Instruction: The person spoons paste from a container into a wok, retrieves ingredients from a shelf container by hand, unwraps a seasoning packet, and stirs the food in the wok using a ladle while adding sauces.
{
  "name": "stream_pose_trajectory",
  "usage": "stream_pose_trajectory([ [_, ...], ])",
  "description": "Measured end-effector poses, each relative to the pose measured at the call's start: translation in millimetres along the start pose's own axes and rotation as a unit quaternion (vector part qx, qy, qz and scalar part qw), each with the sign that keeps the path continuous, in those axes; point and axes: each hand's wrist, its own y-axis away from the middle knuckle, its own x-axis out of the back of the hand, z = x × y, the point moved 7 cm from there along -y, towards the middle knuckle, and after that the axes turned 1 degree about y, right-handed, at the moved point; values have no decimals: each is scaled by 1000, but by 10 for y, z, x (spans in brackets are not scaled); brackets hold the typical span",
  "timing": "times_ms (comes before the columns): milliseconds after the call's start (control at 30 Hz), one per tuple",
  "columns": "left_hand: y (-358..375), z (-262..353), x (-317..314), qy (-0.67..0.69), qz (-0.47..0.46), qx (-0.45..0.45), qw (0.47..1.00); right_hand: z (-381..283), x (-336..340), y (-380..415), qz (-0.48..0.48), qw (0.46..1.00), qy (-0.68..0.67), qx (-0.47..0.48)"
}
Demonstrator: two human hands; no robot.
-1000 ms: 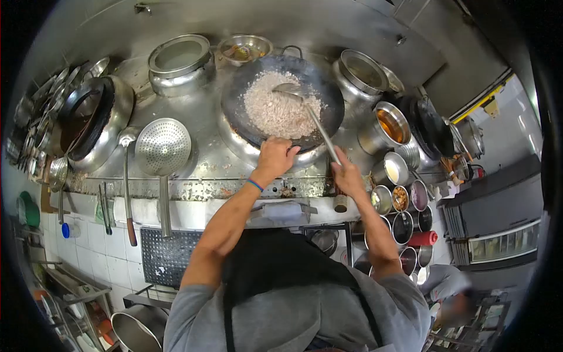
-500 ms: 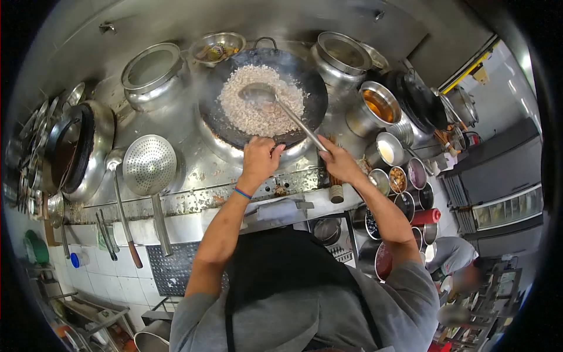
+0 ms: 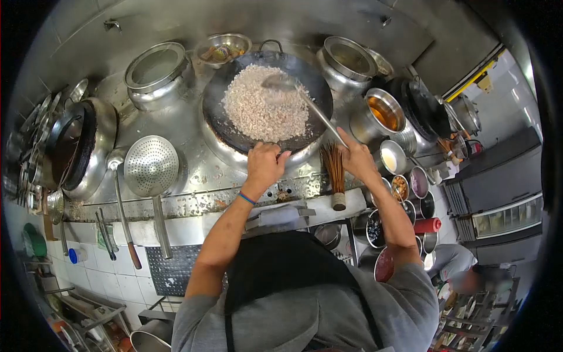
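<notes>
1. The wok [image 3: 234, 132] sits on the steel stove, filled with rice [image 3: 264, 108].
2. The left hand [image 3: 265, 165] grips the wok's near rim.
3. The right hand [image 3: 358, 158], just right of the wok, is clenched round the ladle [image 3: 305, 105] handle; its bowl lies on the rice at the far side.
4. A strainer [image 3: 151, 166] lies left of the wok.
5. A brush [image 3: 335, 173] stands at the wok's near right.

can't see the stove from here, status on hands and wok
Left hand grips near rim of wok. Right hand holds ladle, bowl in the rice. Bamboo brush stands between the hands, touching neither.
</notes>
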Motion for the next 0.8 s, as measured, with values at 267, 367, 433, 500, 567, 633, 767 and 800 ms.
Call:
stream_pose_trajectory([
  [267, -16, 71, -8, -31, -14, 2, 999, -647, -53, -567, -54, 991, 115, 32],
  [367, -14, 135, -5, -40, -14, 6, 999, -393, 163, -665, -158, 977, 144, 21],
  [433, -8, 248, -52, -57, 6, 0, 998, -326, 474, -744, -132, 976, 151, 88],
  [500, -29, 379, -96, -69, 20, 0, 997, -405, 623, -833, -107, 982, 143, 68],
  [567, -56, 396, -141, -85, 16, -11, 996, -631, 618, -883, -67, 989, 123, 51],
  [633, -31, 397, -161, -104, -10, -1, 995, -753, 357, -1079, -80, 990, 117, 8],
  [767, -59, 218, 25, -70, -41, -56, 995, -571, -355, -1353, -120, 988, 87, 37],
  [800, -36, 100, 112, -76, -39, -83, 993, -557, -153, -1199, -147, 986, 61, 55],
])
